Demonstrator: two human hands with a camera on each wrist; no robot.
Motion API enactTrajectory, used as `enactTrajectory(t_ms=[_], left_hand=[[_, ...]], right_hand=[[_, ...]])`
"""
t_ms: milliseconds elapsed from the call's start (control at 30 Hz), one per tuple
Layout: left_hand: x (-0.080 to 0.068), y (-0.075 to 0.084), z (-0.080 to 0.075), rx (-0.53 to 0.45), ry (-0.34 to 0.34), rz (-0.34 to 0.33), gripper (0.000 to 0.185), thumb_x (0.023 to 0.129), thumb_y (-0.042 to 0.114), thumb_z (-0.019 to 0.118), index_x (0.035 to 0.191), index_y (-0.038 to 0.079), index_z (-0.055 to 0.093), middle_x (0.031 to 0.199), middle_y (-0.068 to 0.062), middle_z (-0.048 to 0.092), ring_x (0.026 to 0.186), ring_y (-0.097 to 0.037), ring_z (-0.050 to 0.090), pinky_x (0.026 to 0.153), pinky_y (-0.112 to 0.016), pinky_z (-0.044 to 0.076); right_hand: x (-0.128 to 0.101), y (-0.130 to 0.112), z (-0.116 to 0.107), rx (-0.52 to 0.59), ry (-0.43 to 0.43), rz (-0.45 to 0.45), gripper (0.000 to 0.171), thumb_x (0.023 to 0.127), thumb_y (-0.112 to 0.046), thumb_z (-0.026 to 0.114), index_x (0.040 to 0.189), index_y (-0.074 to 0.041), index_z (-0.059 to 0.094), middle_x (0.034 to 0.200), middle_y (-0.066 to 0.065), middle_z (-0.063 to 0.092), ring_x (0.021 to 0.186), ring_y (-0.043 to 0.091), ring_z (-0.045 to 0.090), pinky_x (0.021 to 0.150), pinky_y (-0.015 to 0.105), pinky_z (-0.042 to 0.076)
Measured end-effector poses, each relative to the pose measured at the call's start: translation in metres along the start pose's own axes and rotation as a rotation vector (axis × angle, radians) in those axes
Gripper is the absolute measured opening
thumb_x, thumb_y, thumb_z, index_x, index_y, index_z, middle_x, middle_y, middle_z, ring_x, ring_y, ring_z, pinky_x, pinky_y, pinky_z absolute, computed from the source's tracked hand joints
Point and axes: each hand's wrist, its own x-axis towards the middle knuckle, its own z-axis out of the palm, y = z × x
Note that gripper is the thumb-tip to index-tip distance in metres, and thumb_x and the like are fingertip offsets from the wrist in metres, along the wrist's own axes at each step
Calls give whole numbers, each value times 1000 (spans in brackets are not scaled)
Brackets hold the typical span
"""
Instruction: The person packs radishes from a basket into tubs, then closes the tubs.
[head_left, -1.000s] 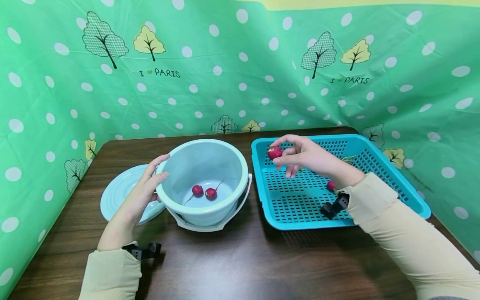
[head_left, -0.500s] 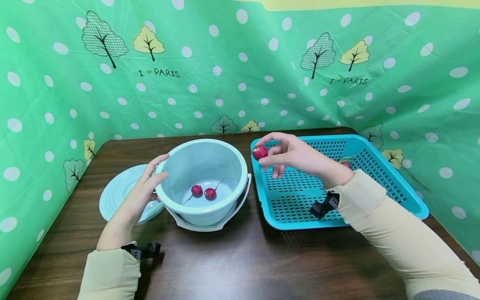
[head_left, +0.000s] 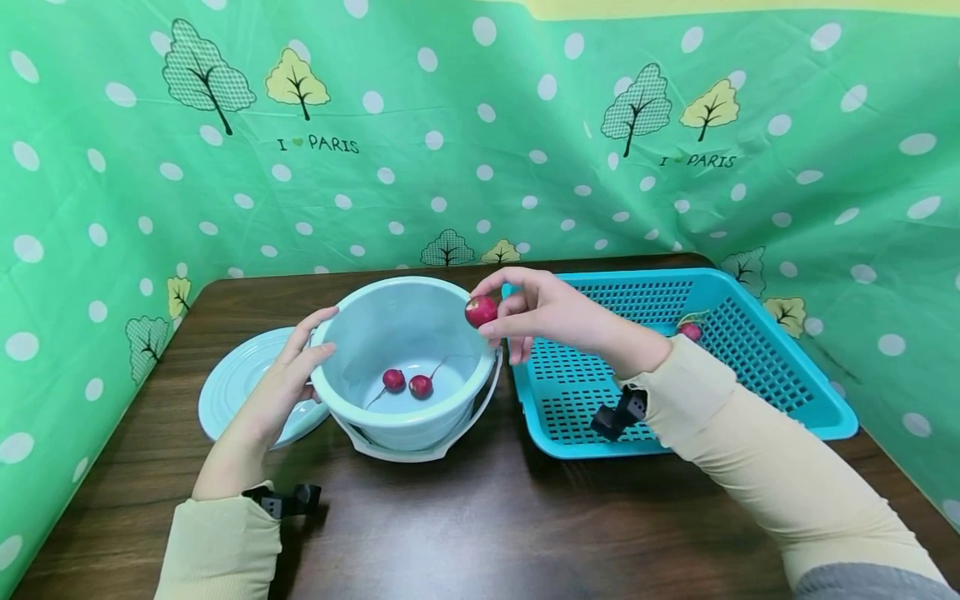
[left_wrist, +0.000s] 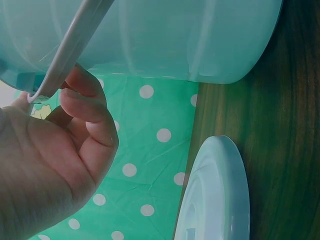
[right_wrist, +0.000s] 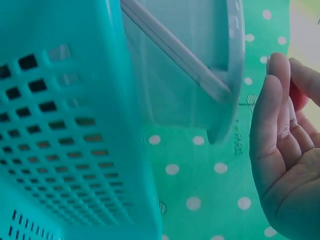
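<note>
My right hand (head_left: 543, 315) pinches a red radish (head_left: 481, 312) between thumb and fingertips, at the right rim of a pale blue bucket (head_left: 405, 429). In the right wrist view the radish (right_wrist: 298, 97) is mostly hidden behind the fingers. My left hand (head_left: 279, 387) grips the bucket's left rim, thumb on top. The left wrist view shows that hand's curled fingers (left_wrist: 92, 107) by the end of the bucket's white handle (left_wrist: 75, 45). Two radishes, one on the left (head_left: 393, 381) and one on the right (head_left: 421, 387), lie on the bucket's floor with thin roots.
A blue perforated basket (head_left: 577, 450) stands right of the bucket, with a radish (head_left: 690, 332) bearing green stems at its far side. The round pale blue lid (head_left: 225, 392) lies on the dark wooden table (head_left: 450, 533), left of the bucket. A green dotted cloth (head_left: 480, 167) hangs behind.
My right hand has carried the radish leftward from above the basket to the bucket's right rim. The left hand stays on the bucket, and the two radishes inside lie as before.
</note>
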Motion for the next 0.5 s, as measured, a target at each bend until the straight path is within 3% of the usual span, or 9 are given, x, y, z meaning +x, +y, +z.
enactTrajectory(t_ms=[500], left_hand=[[0, 1, 1, 3, 3, -1, 55, 105, 39, 40, 156, 33, 21, 153, -11, 21, 90, -15, 57, 69, -32, 49]], right_hand=[[18, 0, 23, 48, -70, -34, 39, 91, -9, 70, 126, -12, 56, 84, 17, 66, 51, 26, 59, 56, 36, 55]])
